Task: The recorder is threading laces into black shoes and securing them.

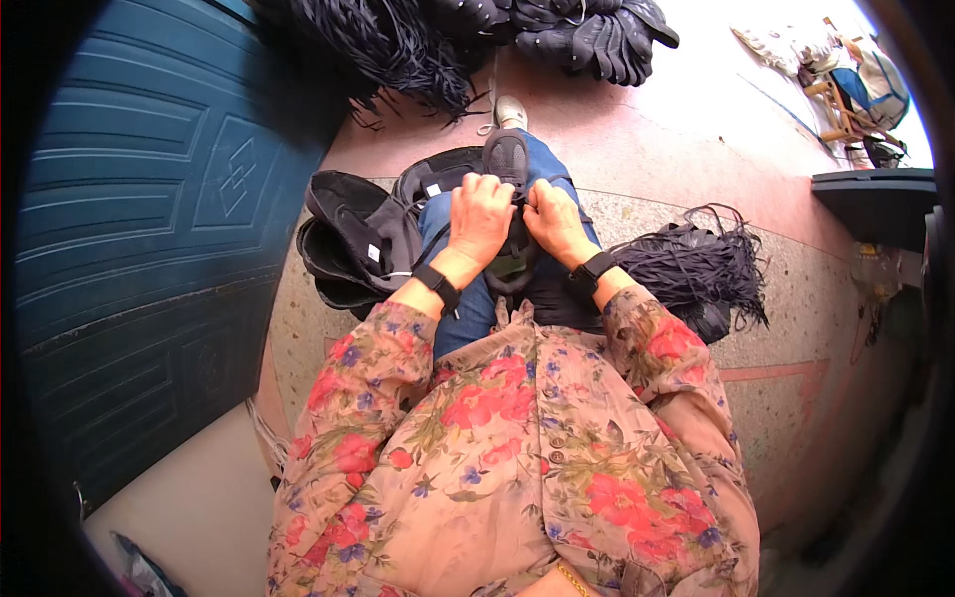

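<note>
A dark grey shoe lies between my knees, toe pointing away from me. Over its lacing area, my left hand is closed, fingers curled in at the shoe's left side. My right hand is closed in a pinch just to the right, a small gap from the left. Thin dark strands that look like shoelace show beside both hands; the part inside the fingers is hidden. Left of my leg are several black shoe uppers with white labels. Beside my right leg lies a bundle of dark laces.
Large heaps of dark laces and dark shoe pieces lie ahead on the floor. A blue panelled door stands at the left. At the right are a dark table edge and, farther off, a wooden-framed item with a blue-and-white bag.
</note>
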`<state>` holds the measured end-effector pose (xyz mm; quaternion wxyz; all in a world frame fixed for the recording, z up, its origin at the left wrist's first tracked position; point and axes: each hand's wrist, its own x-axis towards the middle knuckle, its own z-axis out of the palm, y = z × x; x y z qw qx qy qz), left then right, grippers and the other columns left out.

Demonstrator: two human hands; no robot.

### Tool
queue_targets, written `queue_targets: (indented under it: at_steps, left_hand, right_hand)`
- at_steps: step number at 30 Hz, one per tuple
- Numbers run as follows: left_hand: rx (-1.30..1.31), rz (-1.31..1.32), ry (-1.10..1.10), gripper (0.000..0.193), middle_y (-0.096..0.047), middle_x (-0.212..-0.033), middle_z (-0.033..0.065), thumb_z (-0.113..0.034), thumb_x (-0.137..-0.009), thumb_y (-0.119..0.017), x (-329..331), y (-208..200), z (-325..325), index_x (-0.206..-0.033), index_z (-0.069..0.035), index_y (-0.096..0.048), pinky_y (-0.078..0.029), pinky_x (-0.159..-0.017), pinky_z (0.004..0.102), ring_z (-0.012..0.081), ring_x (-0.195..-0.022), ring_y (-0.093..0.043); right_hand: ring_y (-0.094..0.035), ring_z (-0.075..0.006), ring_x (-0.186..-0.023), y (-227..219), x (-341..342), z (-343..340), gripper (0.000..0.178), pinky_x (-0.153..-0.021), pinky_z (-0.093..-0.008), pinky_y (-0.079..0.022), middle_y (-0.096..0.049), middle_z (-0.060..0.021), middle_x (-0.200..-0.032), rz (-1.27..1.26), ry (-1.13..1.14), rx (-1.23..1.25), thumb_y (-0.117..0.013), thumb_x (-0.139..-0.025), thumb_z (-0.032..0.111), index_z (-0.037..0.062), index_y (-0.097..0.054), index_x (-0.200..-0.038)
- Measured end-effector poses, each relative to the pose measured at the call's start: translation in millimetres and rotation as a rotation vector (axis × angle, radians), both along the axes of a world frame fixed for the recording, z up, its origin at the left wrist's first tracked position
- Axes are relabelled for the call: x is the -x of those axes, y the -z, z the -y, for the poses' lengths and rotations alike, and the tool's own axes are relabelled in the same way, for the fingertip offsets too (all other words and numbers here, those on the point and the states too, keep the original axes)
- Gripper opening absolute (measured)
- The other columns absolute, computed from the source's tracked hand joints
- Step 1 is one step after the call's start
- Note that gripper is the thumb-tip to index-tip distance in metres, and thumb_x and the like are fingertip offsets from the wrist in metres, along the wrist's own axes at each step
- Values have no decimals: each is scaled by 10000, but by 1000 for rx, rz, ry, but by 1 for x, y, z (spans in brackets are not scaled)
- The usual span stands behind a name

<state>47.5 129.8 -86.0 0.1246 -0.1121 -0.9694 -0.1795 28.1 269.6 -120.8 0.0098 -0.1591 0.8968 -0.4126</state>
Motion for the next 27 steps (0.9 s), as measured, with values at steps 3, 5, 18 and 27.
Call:
queue_targets:
  at_steps: [3,5,18,27]
  left_hand:
    - [109,48,166,115,-546,-788,38,-125,-634,-639,14,16,0,-731,-90,-589,-392,-660,345,224,-818,-471]
    - [96,-2,205,63,-533,-769,39,-109,-636,-625,20,22,2,-667,-88,-574,-408,-632,348,237,-772,-485]
    - [-1044,633,-157,103,-548,-711,-13,-64,-732,-631,47,25,23,-807,-38,-565,-422,-565,199,58,-625,-487]
    - [-1282,722,-139,145,-581,-802,27,-31,-763,-596,43,21,24,-901,-6,-557,-449,-681,208,88,-729,-544]
  right_hand:
    - [-512,-351,-685,2,0,1,73,-616,-434,-411,-524,-161,-652,20,13,-24,-522,-676,18,33,-472,-727]
    - [-512,-348,-690,1,-1,-3,67,-619,-430,-412,-523,-160,-649,45,24,-45,-526,-675,23,33,-474,-716]
    - [-478,-166,-847,-30,11,25,133,-643,-337,-346,-557,9,-799,-213,-363,-969,-542,-713,213,177,-641,-795]
    - [-453,-176,-868,-25,17,11,121,-686,-327,-337,-507,-7,-854,-392,-486,-849,-535,-701,190,157,-633,-763]
